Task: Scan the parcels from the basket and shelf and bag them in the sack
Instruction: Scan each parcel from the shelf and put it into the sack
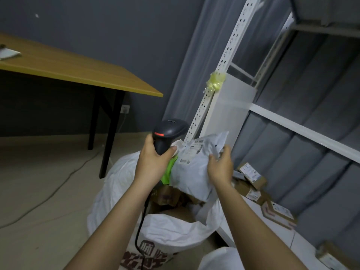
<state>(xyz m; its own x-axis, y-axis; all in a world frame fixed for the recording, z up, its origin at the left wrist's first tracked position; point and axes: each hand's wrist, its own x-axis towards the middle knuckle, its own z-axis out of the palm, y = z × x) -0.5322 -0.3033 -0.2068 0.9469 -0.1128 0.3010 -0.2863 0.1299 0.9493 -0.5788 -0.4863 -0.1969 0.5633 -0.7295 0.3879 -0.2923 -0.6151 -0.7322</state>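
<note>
The white metal shelf [303, 125], built from perforated uprights and flat painted boards, occupied the right of the view. A wooden-topped table [81, 73] on dark legs stood well apart at left.

The sack [159, 232], a white woven bag with dark printed characters, stood open on the floor just beside the shelf. Brown cardboard parcels [167, 197] already lay inside it, so part of the bagging appeared done. Several small cardboard boxes [276, 211] with white labels remained on the lowest shelf board, so work was judged left to do. No basket was visible.

The grey poly mailer [194, 172], soft and crinkled with a printed label on its upper face, was held above the sack mouth. The right hand [220, 166] gripped its right edge with curled fingers. A bright green item [170, 168] showed behind the mailer; its nature could not be determined.

The left hand [153, 162] was clenched round the handle of the black corded scanner [167, 133], whose head was lit red and pointed towards the label. The step in hand was judged to be scanning.
</note>
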